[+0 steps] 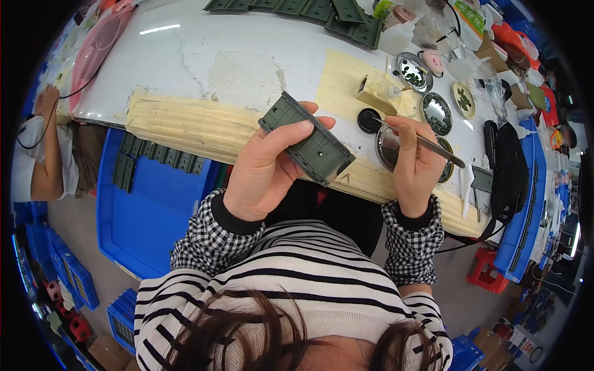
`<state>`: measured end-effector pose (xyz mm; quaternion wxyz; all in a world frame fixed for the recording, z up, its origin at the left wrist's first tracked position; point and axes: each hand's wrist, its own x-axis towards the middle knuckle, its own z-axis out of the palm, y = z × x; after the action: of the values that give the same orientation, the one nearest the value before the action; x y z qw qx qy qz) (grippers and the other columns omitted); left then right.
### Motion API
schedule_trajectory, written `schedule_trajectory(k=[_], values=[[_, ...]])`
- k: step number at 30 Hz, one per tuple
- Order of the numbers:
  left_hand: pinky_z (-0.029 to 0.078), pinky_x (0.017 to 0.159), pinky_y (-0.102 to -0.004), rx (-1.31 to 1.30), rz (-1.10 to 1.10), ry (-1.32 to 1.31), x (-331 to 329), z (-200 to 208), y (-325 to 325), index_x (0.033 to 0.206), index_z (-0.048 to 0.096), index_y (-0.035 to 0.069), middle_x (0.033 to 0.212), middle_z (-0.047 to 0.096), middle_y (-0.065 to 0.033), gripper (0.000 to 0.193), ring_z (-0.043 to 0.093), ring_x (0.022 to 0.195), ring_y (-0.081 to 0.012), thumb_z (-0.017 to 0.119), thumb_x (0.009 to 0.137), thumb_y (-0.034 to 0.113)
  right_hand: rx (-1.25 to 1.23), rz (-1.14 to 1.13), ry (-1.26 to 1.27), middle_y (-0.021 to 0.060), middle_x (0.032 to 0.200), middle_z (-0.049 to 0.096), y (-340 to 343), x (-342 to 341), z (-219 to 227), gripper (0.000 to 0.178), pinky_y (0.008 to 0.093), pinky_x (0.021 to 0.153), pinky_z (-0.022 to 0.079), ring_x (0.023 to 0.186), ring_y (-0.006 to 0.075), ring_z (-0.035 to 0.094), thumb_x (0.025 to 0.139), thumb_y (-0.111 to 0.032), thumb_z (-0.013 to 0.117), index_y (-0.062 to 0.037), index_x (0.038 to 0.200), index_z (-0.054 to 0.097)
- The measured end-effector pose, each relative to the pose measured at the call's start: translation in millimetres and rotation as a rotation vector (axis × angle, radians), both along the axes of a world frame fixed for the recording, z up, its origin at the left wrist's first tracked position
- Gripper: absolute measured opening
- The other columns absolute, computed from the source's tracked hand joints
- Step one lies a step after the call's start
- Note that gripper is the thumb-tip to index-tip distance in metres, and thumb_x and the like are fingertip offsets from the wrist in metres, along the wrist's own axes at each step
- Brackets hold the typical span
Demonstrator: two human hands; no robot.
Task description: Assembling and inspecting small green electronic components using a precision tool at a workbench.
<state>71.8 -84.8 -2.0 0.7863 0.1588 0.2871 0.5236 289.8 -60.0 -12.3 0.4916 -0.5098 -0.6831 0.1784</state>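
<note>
My left hand (260, 164) grips a dark green, rectangular moulded plastic part (320, 153), thumb across its upper face. It is tilted above the table's front edge. In my right hand (413, 164) is a pair of metal tweezers (450, 157); their tips reach over or touch a small black round dish (367, 122). Whether the tips pinch anything is too small to tell. Behind that dish stands a yellowish block (377, 94). Round metal dishes hold small green pieces, one dish (437, 115) beside my right hand and another (413, 72) farther back. A pale dish (463, 99) holds more green pieces.
Several green panels (297, 8) lie at the table's far edge. Below the table at left, a blue tray (145, 229) holds similar parts. A pink mesh cover (102, 49) and another person's arm (49, 161) are far left. A black pouch (511, 176) lies right, above a red stool (487, 270).
</note>
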Motion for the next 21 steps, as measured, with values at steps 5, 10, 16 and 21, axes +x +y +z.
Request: schedule_trajectory(k=[5, 10, 16, 21], values=[[0.056, 0.085, -0.0378, -0.053, 0.024, -0.013, 2, 0, 7, 0.128, 0.043, 0.002, 0.117, 0.059, -0.0163, 0.042, 0.063, 0.102, -0.0219, 0.057, 0.091, 0.014, 0.068, 0.122, 0.089, 0.0116, 0.086, 0.067, -23, -3, 27, 0.02, 0.0301, 0.071, 0.046, 0.077, 0.0204, 0.059, 0.094, -0.01, 0.052, 0.003, 0.092, 0.068], [0.054, 0.089, -0.0348, -0.04, 0.01, -0.053, 9, 1, 9, 0.127, 0.044, 0.002, 0.12, 0.058, -0.0167, 0.039, 0.062, 0.105, -0.0224, 0.057, 0.092, 0.012, 0.12, 0.38, 0.187, 0.0169, 0.094, 0.068, -44, -18, 37, 0.026, 0.033, 0.078, 0.049, 0.085, 0.0264, 0.063, 0.096, -0.02, 0.054, 0.0025, 0.096, 0.067], [0.052, 0.09, -0.0336, -0.037, -0.021, -0.066, 12, 1, 9, 0.126, 0.045, 0.002, 0.12, 0.058, -0.0162, 0.036, 0.062, 0.105, -0.0218, 0.056, 0.093, 0.012, 0.08, 0.427, 0.207, 0.0186, 0.097, 0.068, -45, -22, 33, 0.022, 0.0329, 0.082, 0.052, 0.094, 0.0284, 0.066, 0.094, -0.016, 0.055, 0.0031, 0.099, 0.066], [0.052, 0.091, -0.0336, -0.024, -0.026, -0.05, 11, -1, 9, 0.126, 0.045, 0.003, 0.119, 0.059, -0.0157, 0.036, 0.061, 0.106, -0.0211, 0.056, 0.093, 0.012, 0.089, 0.447, 0.132, 0.0199, 0.098, 0.068, -44, -19, 35, 0.019, 0.0327, 0.082, 0.052, 0.094, 0.0292, 0.067, 0.092, -0.011, 0.057, 0.0047, 0.098, 0.065]])
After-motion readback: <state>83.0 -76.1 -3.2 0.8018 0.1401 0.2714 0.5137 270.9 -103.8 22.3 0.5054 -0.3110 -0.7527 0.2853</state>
